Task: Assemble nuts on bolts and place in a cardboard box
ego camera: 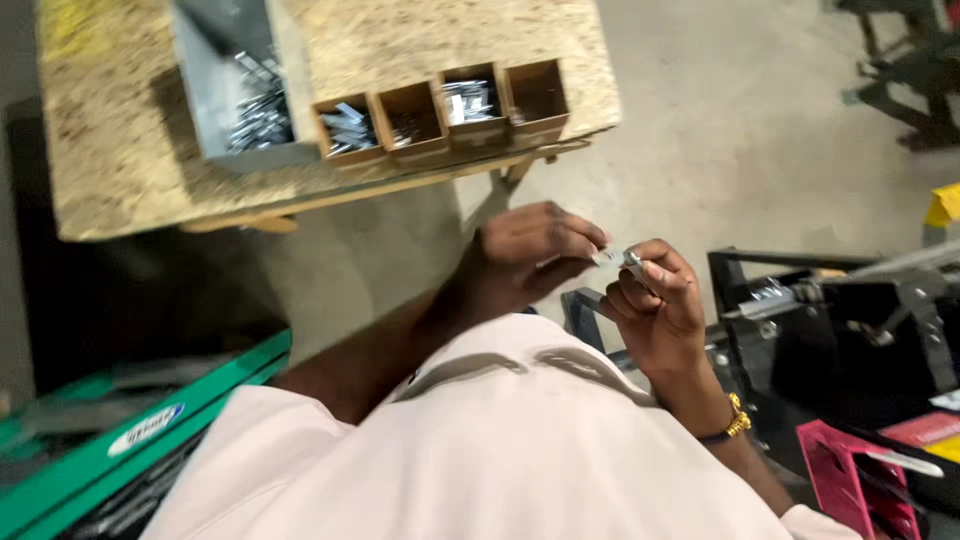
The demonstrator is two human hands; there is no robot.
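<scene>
My left hand (530, 250) and my right hand (655, 300) meet in front of my chest, above the concrete floor. Together they pinch a small shiny metal part (618, 260) between their fingertips. The fingers of both hands are curled around it, and most of the part is hidden. A gold bracelet sits on my right wrist. My pale pink shirt fills the lower middle of the view.
A chipboard table (120, 150) stands ahead with a grey metal bin (205, 90) of silver parts and a row of small brown boxes (440, 115). A black metal machine frame (830, 320) is at the right, a pink tray (850, 470) below it, green rails (130, 430) at lower left.
</scene>
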